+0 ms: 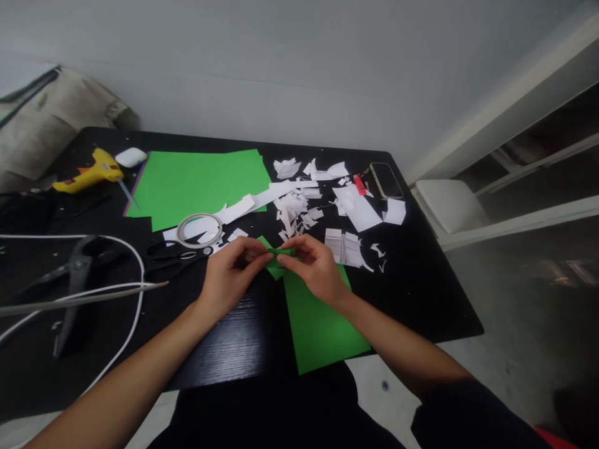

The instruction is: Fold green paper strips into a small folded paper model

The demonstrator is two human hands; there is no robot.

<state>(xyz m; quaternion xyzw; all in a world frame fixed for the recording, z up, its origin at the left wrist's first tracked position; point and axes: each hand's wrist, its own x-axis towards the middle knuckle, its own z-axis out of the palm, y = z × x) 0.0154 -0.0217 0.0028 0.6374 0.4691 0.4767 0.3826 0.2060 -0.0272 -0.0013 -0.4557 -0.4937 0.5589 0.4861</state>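
Observation:
Between my two hands is a small piece of green paper [282, 252], pinched near its edge. My left hand [233, 274] grips its left side with thumb and index finger. On the other side, my right hand [317, 268] pinches it the same way, the thumbs almost meeting. Other small green paper [275, 272] shows just below the fingers. A larger green sheet [322, 321] lies under my right hand and forearm, reaching the table's front edge. Black-handled scissors [180, 257] rest left of my left hand, beside a roll of tape [199, 230].
Green sheets [196, 184] lie at the back left, near a yellow glue gun [93, 173] and a white case [131, 157]. White paper scraps [294, 209] cover the middle. A phone [386, 180] is at the back right. White cable [139, 299] and pliers [75, 287] occupy the left.

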